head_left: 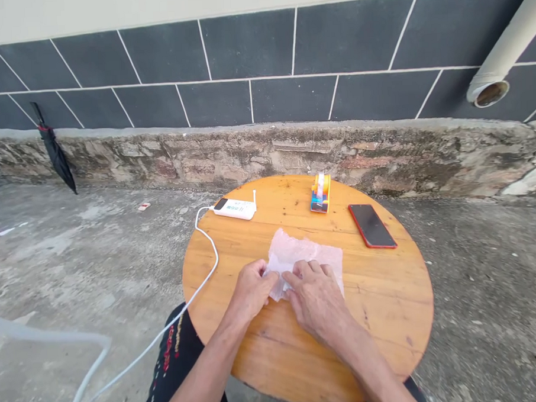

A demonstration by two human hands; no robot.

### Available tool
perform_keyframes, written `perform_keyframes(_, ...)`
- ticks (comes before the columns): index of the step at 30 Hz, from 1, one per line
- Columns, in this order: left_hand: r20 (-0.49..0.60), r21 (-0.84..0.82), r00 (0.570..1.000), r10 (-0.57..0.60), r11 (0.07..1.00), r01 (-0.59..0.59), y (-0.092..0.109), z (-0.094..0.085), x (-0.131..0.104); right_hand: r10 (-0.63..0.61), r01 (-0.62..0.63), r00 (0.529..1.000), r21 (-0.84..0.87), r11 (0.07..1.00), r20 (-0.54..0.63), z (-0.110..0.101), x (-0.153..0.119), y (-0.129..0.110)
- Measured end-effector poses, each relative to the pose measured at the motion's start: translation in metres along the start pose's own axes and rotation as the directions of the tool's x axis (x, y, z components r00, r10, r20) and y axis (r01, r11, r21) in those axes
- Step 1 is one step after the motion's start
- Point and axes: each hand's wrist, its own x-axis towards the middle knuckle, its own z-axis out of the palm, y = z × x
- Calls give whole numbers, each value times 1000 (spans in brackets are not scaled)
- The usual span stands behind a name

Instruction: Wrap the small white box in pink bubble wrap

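Observation:
A crumpled, translucent pinkish sheet of bubble wrap (312,250) lies on the round wooden table (296,354) in front of me. At its left edge my left hand (254,284) pinches the sheet between thumb and fingers. My right hand (315,291) rests over the lower middle of the wrap, its fingers bent and gripping it near a folded part. A small whitish piece (287,281) shows between the two hands; whether it is a fold of the sheet or something inside it, I cannot tell.
A white power bank-like device (236,208) with a white cable (214,251) lies at the back left. A tape dispenser (320,194) stands at the back, and a red-edged phone (372,226) lies right. A black umbrella (56,152) leans on the wall.

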Motion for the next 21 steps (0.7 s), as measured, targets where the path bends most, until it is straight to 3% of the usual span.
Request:
perform_keyframes(10,-12,112,982,191,976,-188,18,10,-15,82,-70,995,168,983,-63,11,-4,8)
perform_keyframes(16,-54,268,931,361,903,-335,23,16,-25,147,-104,978,260,960,-151,19,-11,7)
perform_keyframes(21,-32,232,932,360,910,-343,18,15,-33,211,-160,968,307,938,-137,19,-14,5)
